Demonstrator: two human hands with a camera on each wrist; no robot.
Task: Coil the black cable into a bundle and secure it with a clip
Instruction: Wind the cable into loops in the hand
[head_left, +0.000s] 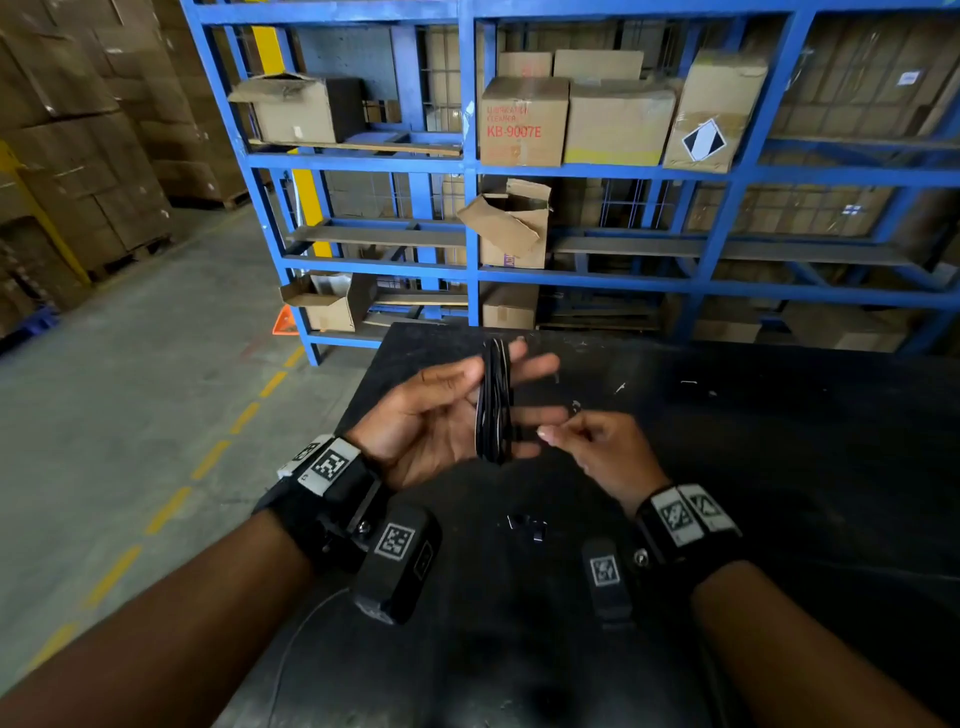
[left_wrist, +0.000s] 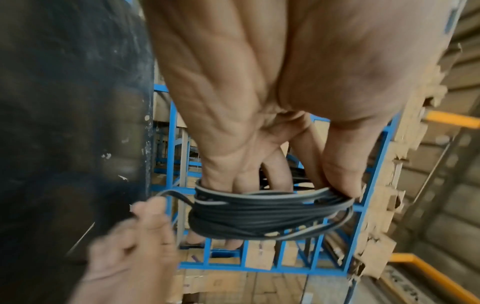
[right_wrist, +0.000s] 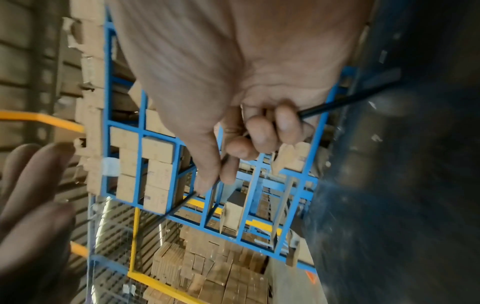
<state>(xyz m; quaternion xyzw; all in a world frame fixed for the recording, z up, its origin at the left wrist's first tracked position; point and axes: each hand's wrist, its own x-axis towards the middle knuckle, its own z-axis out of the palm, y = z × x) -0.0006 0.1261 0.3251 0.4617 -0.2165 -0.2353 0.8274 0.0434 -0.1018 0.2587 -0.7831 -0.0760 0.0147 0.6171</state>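
The thin black rubber-coated cable (head_left: 494, 402) sat wound in a tight bundle of loops round the straight, spread fingers (head_left: 535, 364) of the left hand (head_left: 441, 421), held palm-up above the near-left part of the matte black worktop (head_left: 779, 467). In the left wrist view the loops (left_wrist: 259, 211) wrapped across the fingers, w/ the thumb (left_wrist: 340, 176) pressed against the bundle's edge; so that grip was open-fingered, acting as a former for the coil, not curled shut.

The right hand (head_left: 602, 452) was just beside the bundle, on its right. Its grip was closed on the cable's free end: thumb & forefinger pinched the strand (right_wrist: 207, 185), other fingers (right_wrist: 262, 133) curled over it, and the strand came out again past the knuckles toward the worktop (right_wrist: 415, 185). A short length ran from the pinch to the coil (left_wrist: 171, 194).

A small black clip-like piece (head_left: 527, 526) lay on the worktop below the hands, between the wrists; too dark to be sure it's the clip. A thin cable (head_left: 296, 639) trailed near the worktop's left edge.

Behind: blue steel rack (head_left: 467, 171) w/ brown cardboard boxes (head_left: 523, 122), grey concrete floor (head_left: 130, 389) w/ a dashed yellow line.
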